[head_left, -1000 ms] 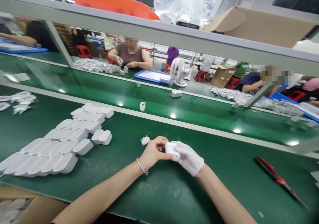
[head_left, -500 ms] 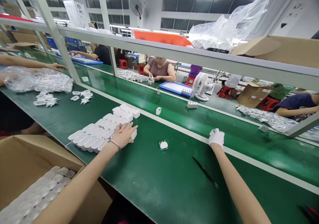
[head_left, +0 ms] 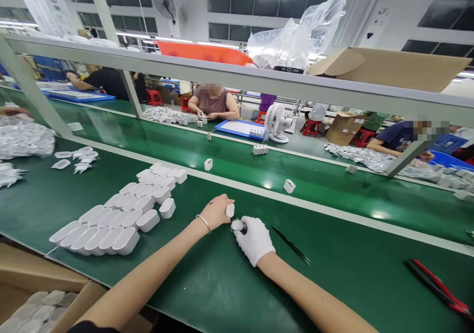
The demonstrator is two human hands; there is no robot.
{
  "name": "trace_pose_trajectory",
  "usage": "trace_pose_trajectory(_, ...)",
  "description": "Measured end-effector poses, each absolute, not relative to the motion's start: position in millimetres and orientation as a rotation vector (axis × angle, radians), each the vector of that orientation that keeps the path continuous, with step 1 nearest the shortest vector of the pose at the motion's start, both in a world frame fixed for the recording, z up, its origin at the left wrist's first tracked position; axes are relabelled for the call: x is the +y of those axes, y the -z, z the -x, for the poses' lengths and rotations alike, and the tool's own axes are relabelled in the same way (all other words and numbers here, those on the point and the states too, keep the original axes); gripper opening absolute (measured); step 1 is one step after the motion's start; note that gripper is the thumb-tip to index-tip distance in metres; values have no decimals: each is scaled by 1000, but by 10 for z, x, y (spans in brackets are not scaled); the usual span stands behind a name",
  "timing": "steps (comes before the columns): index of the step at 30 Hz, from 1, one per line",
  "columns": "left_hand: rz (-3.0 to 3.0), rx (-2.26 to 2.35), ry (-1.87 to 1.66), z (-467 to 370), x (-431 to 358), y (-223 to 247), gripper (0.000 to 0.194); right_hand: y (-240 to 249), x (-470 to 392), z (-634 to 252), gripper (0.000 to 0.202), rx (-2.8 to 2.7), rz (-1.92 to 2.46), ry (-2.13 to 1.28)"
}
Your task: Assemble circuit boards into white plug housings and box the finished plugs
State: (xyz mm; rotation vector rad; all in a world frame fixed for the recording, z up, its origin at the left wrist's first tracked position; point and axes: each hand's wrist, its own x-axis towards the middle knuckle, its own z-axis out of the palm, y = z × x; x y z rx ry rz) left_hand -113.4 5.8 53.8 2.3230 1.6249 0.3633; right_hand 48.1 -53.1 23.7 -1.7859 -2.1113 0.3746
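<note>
My bare left hand (head_left: 214, 211) has its fingers closed around a small white plastic housing (head_left: 230, 210), held just above the green bench. Close beside it, my white-gloved right hand (head_left: 255, 240) pinches a small part with a round white top (head_left: 237, 225) between thumb and fingers. The two pieces are near each other but look apart. To the left stand rows of open white housings (head_left: 107, 218), with one loose housing (head_left: 168, 208) a little away from them. Black tweezers (head_left: 291, 245) lie right of my gloved hand.
Red-handled pliers (head_left: 439, 286) lie at the right. White housings (head_left: 289, 186) stand on the green strip beyond the pale line. A cardboard box (head_left: 44, 269) with more housings is at lower left. A shelf (head_left: 237, 78) spans above; co-workers sit beyond.
My left hand has left the rows, carrying a housing to the right. My right hand came back from the strip and took the round-topped part off the bench. The view has swung right.
</note>
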Motion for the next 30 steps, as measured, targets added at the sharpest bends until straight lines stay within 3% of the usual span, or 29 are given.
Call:
trace_pose_trajectory(2, -2297, 1567, -391, 993, 127, -502, 66, -229, -657, -692, 13, -2048, 1760, -359)
trace_pose_trajectory(4, -2267, 1516, -445, 898, 158, -455, 71, -224, -781, -832, 29, -1977, 1711, -313)
trace_pose_trajectory(8, -2207, 1413, -592, 818, 107, -310, 62, -159, -883, -912, 56, -1922, 1658, -322)
trace_pose_trajectory(15, -2000, 1187, -680, 912, 83, -124, 71, -26, -756, -1083, 41, -1779, 1664, -493)
trace_pose_trajectory(18, -2048, 1224, -747, 905, 89, -148, 47, -97, -758, -1087, 30, -1519, 1594, -737)
trace_pose_trajectory(22, -2223, 1126, -939, 839, -32, -196, 13, -193, -815, -1010, 32, -1213, 1316, -931)
trace_pose_trajectory(27, -2368, 764, -960, 753, -240, -172, 35, -150, -921, -958, 43, -1250, 1139, -758)
trace_pose_trajectory(30, -2418, 768, -950, 718, -325, -183, 61, -102, -979, -960, 45, -1373, 1187, -587)
